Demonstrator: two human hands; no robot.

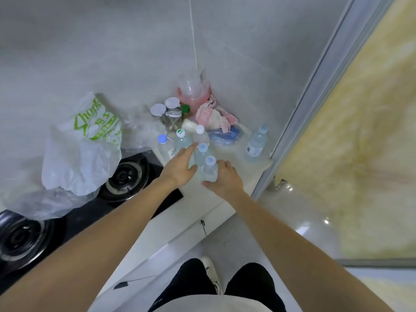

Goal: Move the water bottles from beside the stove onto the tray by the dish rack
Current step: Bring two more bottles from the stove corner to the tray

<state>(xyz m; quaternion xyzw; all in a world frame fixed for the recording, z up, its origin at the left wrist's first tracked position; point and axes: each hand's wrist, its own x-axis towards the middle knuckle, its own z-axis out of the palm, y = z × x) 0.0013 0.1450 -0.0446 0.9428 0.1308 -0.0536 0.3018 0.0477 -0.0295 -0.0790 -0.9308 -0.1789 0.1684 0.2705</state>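
Several clear water bottles stand in a cluster on the white counter (227,194) just right of the black stove (126,174). My right hand (225,176) grips the nearest bottle (209,170), which has a pale blue cap. My left hand (181,165) is open, its fingers stretched toward a second blue-capped bottle (202,154) right behind it. Further back stand a white-capped bottle (200,135), a green-labelled one (181,138) and a blue-capped one (164,145). One more bottle (256,143) stands apart at the right, near the counter's edge.
A white plastic bag with green print (83,149) lies over the stove's back. Jars with white lids (167,111), a pink container (193,91), a pink cloth (213,118) and a blue bundle (225,136) fill the tiled corner. A sliding door frame (292,122) bounds the right.
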